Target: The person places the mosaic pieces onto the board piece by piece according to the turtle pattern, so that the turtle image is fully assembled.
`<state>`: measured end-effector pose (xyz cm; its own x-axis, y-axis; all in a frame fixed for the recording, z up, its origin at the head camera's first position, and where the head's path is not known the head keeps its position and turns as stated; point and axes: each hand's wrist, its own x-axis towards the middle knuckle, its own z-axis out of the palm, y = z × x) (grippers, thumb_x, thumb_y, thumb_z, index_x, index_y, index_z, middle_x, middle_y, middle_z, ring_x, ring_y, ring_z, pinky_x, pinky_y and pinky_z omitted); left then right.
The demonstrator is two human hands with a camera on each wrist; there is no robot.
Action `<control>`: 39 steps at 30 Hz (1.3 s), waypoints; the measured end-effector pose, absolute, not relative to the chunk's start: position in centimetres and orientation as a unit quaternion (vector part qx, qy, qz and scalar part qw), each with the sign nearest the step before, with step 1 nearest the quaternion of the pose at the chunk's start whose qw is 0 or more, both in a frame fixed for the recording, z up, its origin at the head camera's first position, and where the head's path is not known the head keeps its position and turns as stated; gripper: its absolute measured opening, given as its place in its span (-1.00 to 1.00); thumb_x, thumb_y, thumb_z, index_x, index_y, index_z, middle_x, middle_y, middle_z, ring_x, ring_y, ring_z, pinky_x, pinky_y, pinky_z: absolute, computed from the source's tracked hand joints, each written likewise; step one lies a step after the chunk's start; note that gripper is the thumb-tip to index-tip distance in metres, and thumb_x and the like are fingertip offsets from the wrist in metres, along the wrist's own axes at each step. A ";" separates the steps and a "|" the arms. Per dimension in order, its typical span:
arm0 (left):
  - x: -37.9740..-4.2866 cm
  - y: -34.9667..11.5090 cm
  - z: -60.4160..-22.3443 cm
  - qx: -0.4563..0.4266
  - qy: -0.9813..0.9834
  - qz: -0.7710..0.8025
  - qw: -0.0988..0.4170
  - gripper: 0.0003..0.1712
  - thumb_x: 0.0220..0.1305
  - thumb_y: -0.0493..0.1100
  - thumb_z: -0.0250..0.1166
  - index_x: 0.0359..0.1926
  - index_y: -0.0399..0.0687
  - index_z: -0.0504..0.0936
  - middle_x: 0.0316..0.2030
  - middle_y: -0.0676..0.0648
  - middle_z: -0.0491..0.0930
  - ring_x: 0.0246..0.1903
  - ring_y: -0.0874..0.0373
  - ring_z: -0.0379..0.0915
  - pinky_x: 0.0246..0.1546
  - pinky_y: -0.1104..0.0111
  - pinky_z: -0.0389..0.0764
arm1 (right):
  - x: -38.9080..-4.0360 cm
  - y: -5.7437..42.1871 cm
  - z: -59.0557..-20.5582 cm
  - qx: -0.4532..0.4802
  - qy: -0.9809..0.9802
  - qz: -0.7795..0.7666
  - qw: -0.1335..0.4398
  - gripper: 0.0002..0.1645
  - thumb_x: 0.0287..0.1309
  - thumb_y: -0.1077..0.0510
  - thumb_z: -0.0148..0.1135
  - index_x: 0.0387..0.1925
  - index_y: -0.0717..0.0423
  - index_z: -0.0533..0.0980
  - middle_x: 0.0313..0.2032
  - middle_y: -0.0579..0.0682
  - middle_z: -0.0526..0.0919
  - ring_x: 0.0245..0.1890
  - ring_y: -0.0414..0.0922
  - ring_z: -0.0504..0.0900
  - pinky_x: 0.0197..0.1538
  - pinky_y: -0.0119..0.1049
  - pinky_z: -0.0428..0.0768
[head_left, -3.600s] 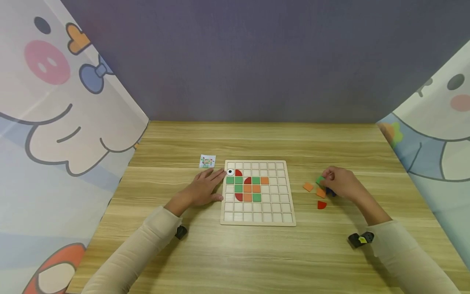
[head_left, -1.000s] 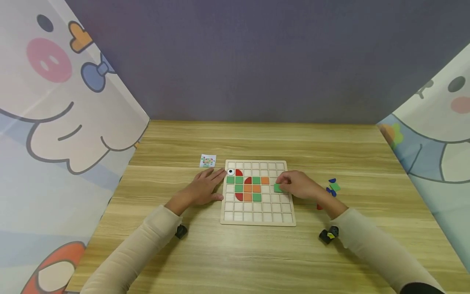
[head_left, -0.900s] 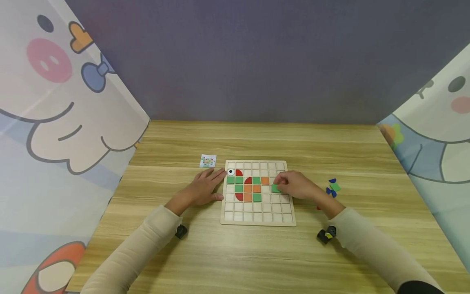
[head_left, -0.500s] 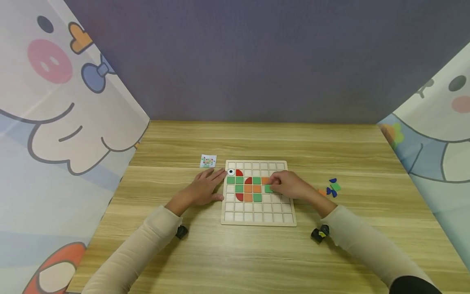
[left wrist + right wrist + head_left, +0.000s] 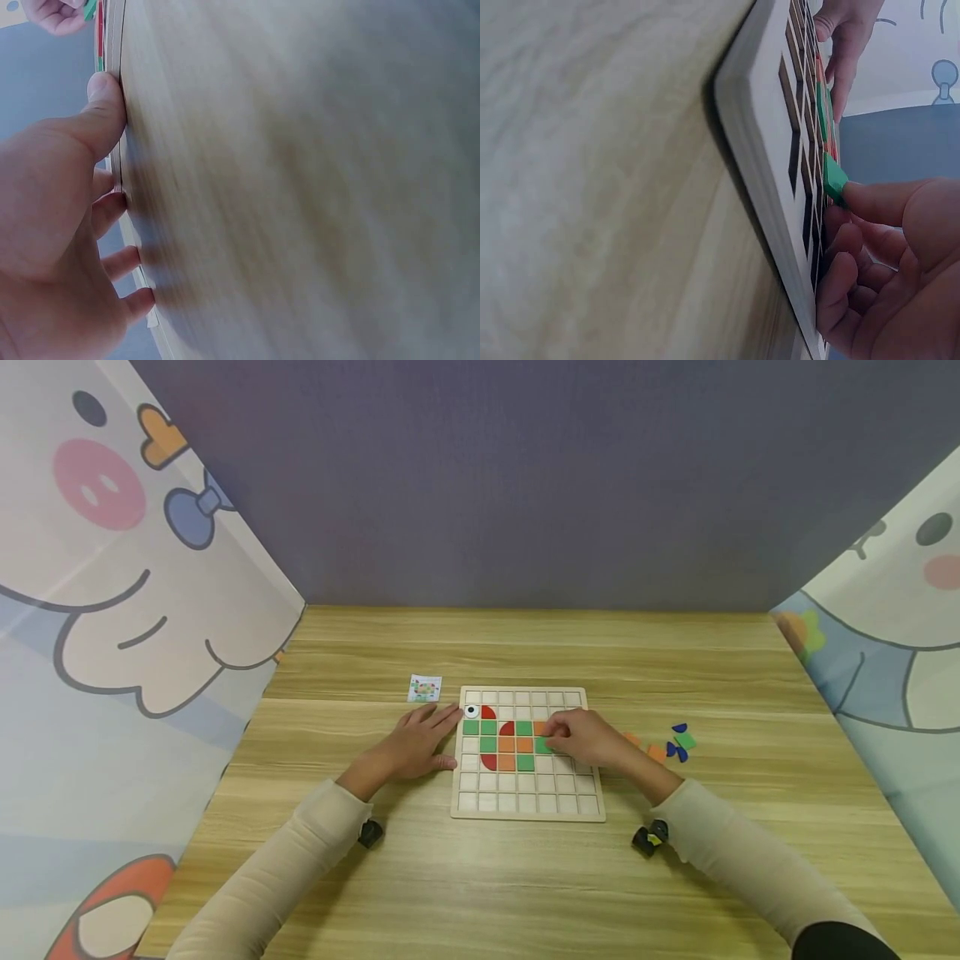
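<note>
A wooden grid board [image 5: 527, 807] lies on the table, with green, orange and red tiles and a white eye tile [image 5: 471, 711] set in its cells. My right hand [image 5: 588, 739] pinches a green square tile [image 5: 542, 746] over the cell right of the orange pair. In the right wrist view that green tile [image 5: 833, 180] sits tilted at the board's surface, between thumb and fingers. My left hand [image 5: 417, 743] rests with fingers spread along the board's left edge. Its thumb [image 5: 105, 105] touches the edge in the left wrist view.
A small picture card [image 5: 424, 688] lies above the board's left corner. Right of the board are loose orange tiles [image 5: 656, 752], a green tile [image 5: 685, 740] and several blue pieces [image 5: 681, 753]. A dark wall [image 5: 536, 485] stands behind the table.
My right hand picked the green tile from the loose pieces and carried it left onto the board, sliding left across the cells over the last second. My left hand has stayed in place.
</note>
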<state>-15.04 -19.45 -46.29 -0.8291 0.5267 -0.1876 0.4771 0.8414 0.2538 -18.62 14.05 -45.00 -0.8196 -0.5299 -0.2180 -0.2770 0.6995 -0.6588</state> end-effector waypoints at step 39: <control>-15.1 -19.6 -46.3 0.266 0.953 0.096 0.111 0.03 0.35 0.29 0.25 0.61 -0.08 0.07 0.60 -0.13 0.09 0.52 -0.36 0.04 0.41 -0.30 0.18 | -18.3 21.4 -43.7 -0.151 0.910 -0.330 0.200 -0.76 0.40 0.06 0.23 -0.01 0.05 0.64 -0.24 -0.02 0.66 -0.27 -0.12 0.53 -0.23 -0.27 0.51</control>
